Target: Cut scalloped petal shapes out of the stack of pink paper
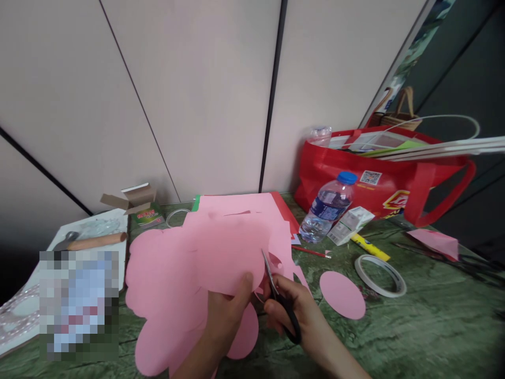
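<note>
While the left hand (226, 310) pinches the bottom edge of a big pink paper (213, 252), thumb on top, the right hand (294, 308) holds black scissors (278, 295) with its fingers curled shut through the handles. The blades point up and bite into the paper's right side. The paper hangs just above the green table (434, 326), over more pink sheets. A cut pink circle (342, 295) lies flat on the table to the right, near a tape ring (381, 275). Farther back lie a water bottle (327, 208), on its side, and a red bag (386, 179).
</note>
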Demonstrator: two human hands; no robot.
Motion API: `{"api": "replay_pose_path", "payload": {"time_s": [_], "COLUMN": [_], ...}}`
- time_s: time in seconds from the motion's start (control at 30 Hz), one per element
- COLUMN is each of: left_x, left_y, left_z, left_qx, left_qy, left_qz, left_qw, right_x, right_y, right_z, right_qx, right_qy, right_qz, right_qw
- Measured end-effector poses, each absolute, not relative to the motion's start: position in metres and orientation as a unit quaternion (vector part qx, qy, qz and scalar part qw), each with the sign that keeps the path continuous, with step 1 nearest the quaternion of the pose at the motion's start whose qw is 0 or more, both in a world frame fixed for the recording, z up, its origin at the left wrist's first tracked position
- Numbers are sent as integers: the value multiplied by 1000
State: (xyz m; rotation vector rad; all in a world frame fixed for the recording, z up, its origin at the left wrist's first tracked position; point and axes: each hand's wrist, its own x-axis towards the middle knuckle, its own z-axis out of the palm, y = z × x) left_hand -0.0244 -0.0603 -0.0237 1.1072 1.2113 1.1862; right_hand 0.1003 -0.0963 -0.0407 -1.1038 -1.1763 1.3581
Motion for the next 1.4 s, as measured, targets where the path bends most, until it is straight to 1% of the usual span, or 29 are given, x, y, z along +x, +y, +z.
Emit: {"api": "replay_pose_path", "payload": {"time_s": [0.57, 0.87, 1.1, 1.27, 1.4], "left_x": [-25, -26, -23, -22, -22], "left_y": [-60, -58, -58, -59, -63], "left_z": [-22, -30, -25, -23, -20], "left_qx": [461, 469, 476, 535, 516], "left_qy": [509, 482, 460, 479, 549], "left_qz": [494, 499, 515, 462, 435], "left_qw": [532, 546, 545, 521, 493], "right_x": [99, 100, 100, 99, 99], "right_y": [-96, -96, -96, -96, -95], "right_z": [-40, -40, -40, -45, -45], "right_qx": [-459, -455, -457, -444, -431], "right_qy": [-469, -476, -473, -474, -471], "right_qz": [567, 566, 569, 575, 585], "right_qw": [499, 496, 493, 497, 499]}}
